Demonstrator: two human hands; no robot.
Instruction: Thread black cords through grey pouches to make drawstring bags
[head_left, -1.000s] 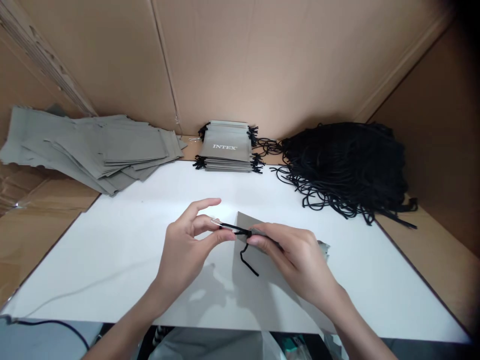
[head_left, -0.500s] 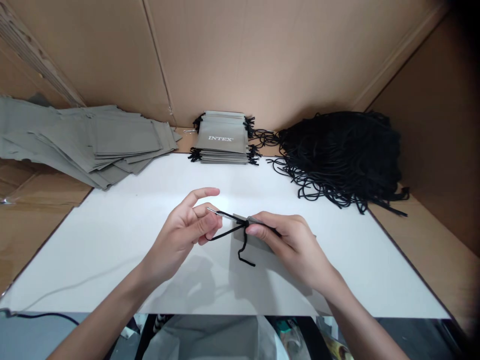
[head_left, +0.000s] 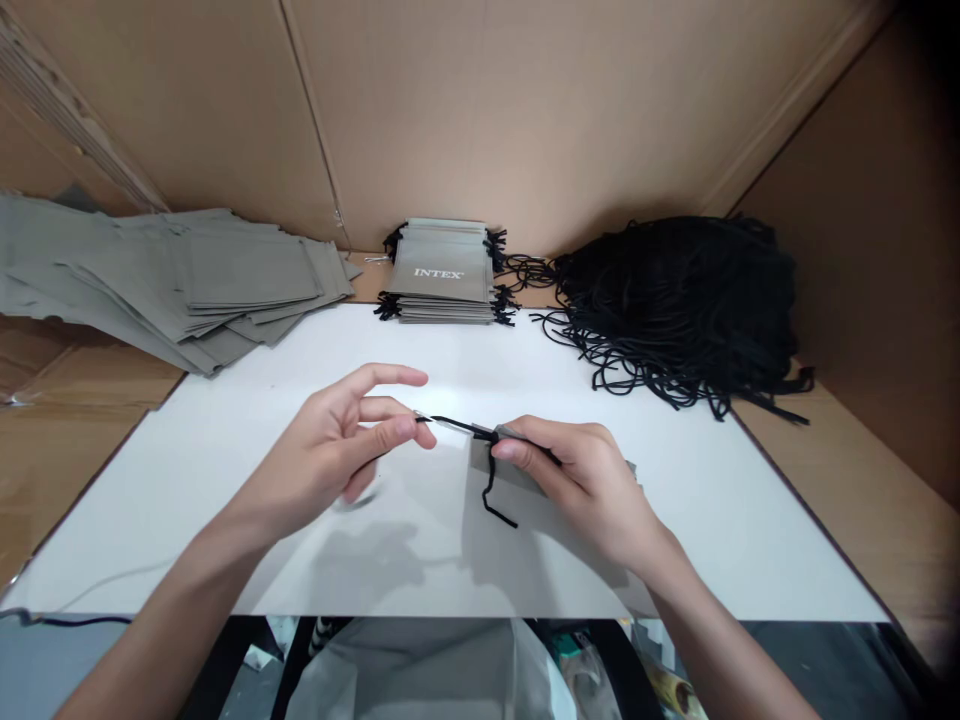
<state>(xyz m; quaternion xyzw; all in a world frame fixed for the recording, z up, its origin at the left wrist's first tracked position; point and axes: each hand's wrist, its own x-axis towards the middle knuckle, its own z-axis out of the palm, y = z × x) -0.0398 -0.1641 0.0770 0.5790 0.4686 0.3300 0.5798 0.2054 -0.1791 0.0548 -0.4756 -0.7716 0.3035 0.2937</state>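
Observation:
Over the middle of the white table, my right hand (head_left: 581, 480) pinches a small grey pouch (head_left: 489, 458) by its corner, where a black cord (head_left: 487, 490) is bunched. One cord end hangs down below the fingers. My left hand (head_left: 356, 435) pinches the other part of the cord between thumb and fingers, its index finger stretched out above. A thin metal tool (head_left: 448, 423) lies along the taut cord between both hands. Most of the pouch is hidden under my right hand.
Loose grey pouches (head_left: 251, 272) are piled at the back left. A stack of grey INTEX pouches (head_left: 442, 255) with black cord ends stands at the back middle. A heap of black cords (head_left: 675, 300) lies at the back right. Cardboard walls (head_left: 525, 110) enclose the white table (head_left: 300, 580).
My left hand has moved left, away from my right hand. The cord loop between them has drawn narrow and straight. My right hand has hardly moved.

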